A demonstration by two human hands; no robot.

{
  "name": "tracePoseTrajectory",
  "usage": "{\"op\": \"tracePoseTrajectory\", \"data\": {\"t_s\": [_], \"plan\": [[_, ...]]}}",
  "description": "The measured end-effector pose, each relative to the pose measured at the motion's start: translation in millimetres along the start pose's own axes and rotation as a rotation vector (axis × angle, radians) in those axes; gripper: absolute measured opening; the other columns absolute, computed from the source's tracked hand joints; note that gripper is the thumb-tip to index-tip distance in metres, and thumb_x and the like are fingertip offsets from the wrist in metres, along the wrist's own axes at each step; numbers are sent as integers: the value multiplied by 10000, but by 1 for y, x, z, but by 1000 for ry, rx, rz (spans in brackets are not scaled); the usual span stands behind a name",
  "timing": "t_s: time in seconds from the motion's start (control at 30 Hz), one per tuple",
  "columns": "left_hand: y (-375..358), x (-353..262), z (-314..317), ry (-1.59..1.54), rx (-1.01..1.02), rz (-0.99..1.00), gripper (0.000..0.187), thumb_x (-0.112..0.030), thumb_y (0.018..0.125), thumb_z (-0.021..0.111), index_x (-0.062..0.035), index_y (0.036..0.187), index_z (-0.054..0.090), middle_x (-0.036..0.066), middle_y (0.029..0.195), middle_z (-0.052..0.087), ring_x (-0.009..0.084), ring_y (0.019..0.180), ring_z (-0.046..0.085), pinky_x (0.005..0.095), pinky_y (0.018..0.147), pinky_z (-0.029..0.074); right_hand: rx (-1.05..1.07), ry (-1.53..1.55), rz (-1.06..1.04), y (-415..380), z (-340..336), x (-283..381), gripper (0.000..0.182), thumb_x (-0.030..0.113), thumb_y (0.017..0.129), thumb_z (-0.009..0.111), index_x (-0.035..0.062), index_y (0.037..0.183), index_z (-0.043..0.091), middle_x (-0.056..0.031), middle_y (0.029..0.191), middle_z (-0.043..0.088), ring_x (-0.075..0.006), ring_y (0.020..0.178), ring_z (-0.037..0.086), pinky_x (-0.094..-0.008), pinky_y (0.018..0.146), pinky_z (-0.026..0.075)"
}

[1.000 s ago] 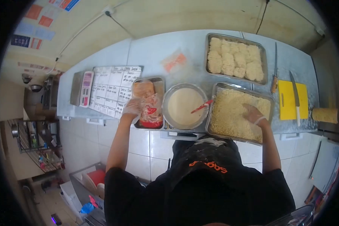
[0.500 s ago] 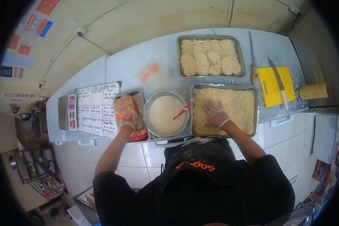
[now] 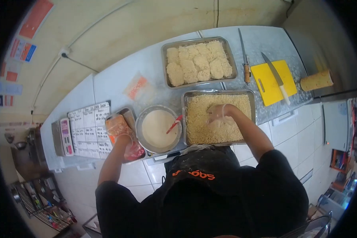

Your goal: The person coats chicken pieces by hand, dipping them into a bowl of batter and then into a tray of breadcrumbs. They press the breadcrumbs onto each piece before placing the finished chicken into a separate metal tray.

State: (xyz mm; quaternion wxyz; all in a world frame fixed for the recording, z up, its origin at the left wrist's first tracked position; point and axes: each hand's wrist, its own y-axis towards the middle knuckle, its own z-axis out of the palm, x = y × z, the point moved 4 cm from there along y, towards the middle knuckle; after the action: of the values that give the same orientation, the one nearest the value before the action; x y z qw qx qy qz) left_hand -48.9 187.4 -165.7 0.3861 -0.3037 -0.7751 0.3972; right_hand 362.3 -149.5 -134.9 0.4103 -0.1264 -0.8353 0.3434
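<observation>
Head cam: the far tray [image 3: 230, 53] is already packed with breaded cutlets [image 3: 198, 61], and raw marinated pieces [image 3: 121, 129] are left in the small pan by the batter bowl [image 3: 158, 127]. Right hand [image 3: 220, 115] is curled down in the crumb tray [image 3: 220, 137], fingers cupped around a crumbed piece (hard to see). Left hand [image 3: 125, 139] reaches into the raw pan; can't tell its grip.

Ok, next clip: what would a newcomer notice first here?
Probably the right hand, gloved, pressing into the tray of breadcrumbs in front of the person. Just behind it, a second tray of breaded pieces sits filled. To the left, the round bowl of pale batter holds a red utensil, and the left hand rests at the small tray of raw pieces.
</observation>
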Motion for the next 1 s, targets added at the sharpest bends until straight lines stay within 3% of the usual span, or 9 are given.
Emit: {"op": "tracePoseTrajectory", "data": {"t_s": [0.13,0.23,0.37,0.47,0.57,0.67,0.77,0.87,1.0], "plan": [[9,10,4,76,115,32,397,-209,744,675,-116,1130,687,175,1252,599,292,1138,589,394,951,473,192,-168,58,4,18,21,791,521,639,775,-41,1167,600,-253,1037,664,-319,924,655,-415,793,507],[28,27,22,63,-42,43,293,-173,743,653,-101,1016,731,184,1126,658,304,1083,619,370,939,478,-44,-21,-84,13,36,5,770,412,618,783,-37,1204,564,-255,927,670,-329,852,660,-431,723,505],[31,30,40,74,124,-7,299,-181,746,650,-86,1021,722,174,1130,656,307,1085,616,373,934,477,-375,-124,-136,-46,4,53,607,266,716,706,-8,1229,537,-197,877,664,-332,839,652,-427,680,508],[92,47,90,-20,138,-45,298,-180,747,647,-69,1014,715,179,1128,654,296,1081,619,370,931,476,-682,-654,-116,-91,2,91,458,187,801,595,42,1232,536,-161,933,653,-317,906,645,-407,687,510],[129,78,104,-56,277,-74,315,-173,750,613,-40,1021,703,185,1127,656,288,1065,625,373,948,460,-538,-778,-164,-98,46,85,298,163,862,507,84,1141,576,-112,984,642,-287,919,636,-380,687,501],[76,63,72,-31,252,-5,331,-171,752,582,-29,1027,700,185,1128,659,290,1062,625,378,975,437,-816,-720,-495,-104,79,43,288,149,857,506,95,1128,585,-82,959,644,-277,927,626,-389,732,495],[3,36,34,-29,174,98,349,-169,755,551,-17,1033,698,185,1129,661,291,1059,626,382,1002,415,-850,-713,-284,-107,86,-12,348,165,836,537,119,1177,583,-68,1010,648,-294,1012,603,-433,800,484],[-2,32,38,21,-2,196,357,-182,748,550,-18,1026,703,184,1118,666,291,1062,624,387,1016,403,-883,-185,15,-124,80,-52,455,177,768,609,121,1219,590,-111,1071,647,-329,1110,565,-470,876,458],[5,37,65,204,-458,246,330,-234,733,605,-51,982,722,180,1048,683,286,1062,621,402,978,433,-1195,-359,380,-114,80,-37,464,239,709,696,57,1132,633,-185,1107,635,-328,1083,580,-411,924,450]]}}
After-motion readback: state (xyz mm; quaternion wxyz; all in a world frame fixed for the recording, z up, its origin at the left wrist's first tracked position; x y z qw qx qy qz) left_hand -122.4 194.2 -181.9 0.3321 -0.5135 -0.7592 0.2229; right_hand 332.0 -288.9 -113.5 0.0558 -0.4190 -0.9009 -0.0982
